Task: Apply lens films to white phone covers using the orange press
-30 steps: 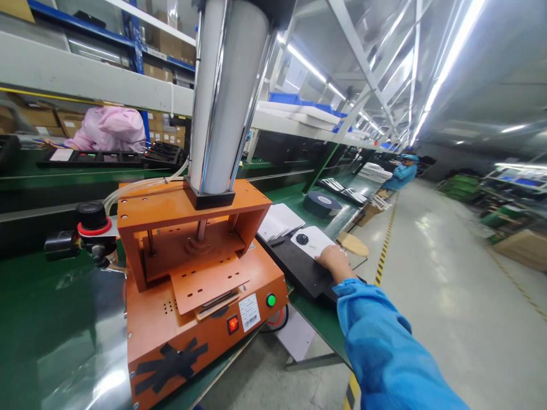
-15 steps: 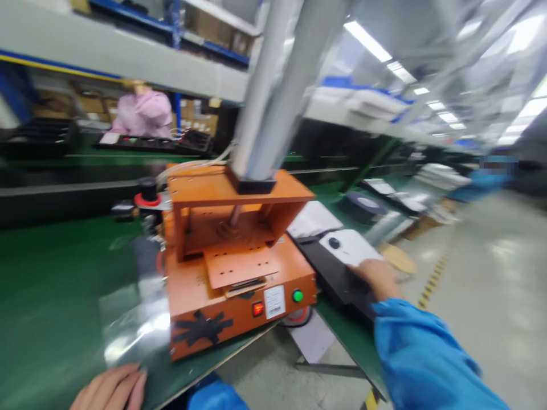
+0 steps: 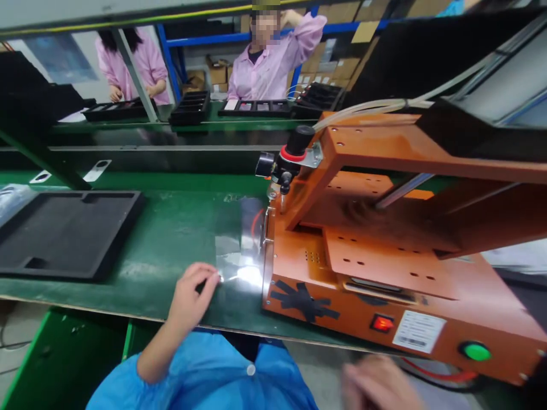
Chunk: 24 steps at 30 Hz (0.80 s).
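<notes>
My left hand [image 3: 192,293] is on the green bench, thumb and forefinger pinched together at the corner of a clear plastic film [image 3: 228,247]. This film lies flat and shiny against the left side of an orange press machine [image 3: 294,250]. In front of the press, below its lit red switch [image 3: 382,323] and green button [image 3: 476,351], is my right hand [image 3: 380,384]. It is smeared by motion, so its fingers and anything in them cannot be made out.
A black foam tray [image 3: 64,233] lies on the left of the bench [image 3: 171,228]. A black regulator [image 3: 294,151] sticks out from the press. Two people in pink work beyond, near black trays [image 3: 256,108]. A green bin [image 3: 72,353] stands below the bench edge.
The view has swung left. My right hand has left the white card on the black tray right of the press. My left hand has moved from the bench edge to the film's corner.
</notes>
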### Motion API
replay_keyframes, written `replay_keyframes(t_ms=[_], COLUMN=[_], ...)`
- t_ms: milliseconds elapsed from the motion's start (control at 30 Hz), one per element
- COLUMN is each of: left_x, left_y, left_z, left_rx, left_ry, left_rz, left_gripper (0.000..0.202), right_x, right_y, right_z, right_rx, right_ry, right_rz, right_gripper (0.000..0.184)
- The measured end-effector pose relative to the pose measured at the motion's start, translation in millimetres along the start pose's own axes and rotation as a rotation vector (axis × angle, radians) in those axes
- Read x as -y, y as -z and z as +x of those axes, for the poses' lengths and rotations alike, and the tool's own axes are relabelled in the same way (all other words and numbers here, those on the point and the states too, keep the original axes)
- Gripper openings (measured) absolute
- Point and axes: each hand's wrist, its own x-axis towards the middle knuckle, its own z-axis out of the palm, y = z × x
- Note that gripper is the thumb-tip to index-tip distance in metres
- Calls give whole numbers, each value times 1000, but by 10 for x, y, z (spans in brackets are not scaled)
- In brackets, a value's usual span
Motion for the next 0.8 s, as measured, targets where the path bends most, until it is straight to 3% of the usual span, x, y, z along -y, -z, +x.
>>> replay_keyframes(t_ms=[67,133,200,267,333,433,533,700,800], left_x=[129,256,359,432,484,542,562,530,508], left_y=[88,72,-16,-101,-126,-35,95,124,92], left_z=[363,745,1032,1147,1074,742,430,346,391], left_rx=[-4,40,173,297,357,389,333,261,264], left_ry=[35,22,17,19,23,35,38,50,82], left_rz=[72,188,272,311,322,314,273,194,150], left_gripper=[27,23,25,39,50,50,42,27,23], right_x=[383,607,675,653,626,695,850,856,715], right_y=[-467,-824,-1053,-1161,-1177,-1122,-1137,-1587,-1881], right_z=[328,592,737,789,809,910,1204,1834,1960], right_rx=[38,26,32,44,34,12,50,152,218], right_ry=[185,246,281,289,248,182,171,59,-14], right_rz=[7,70,101,110,146,232,205,-68,-162], right_gripper=[24,23,19,17,18,19,16,25,30])
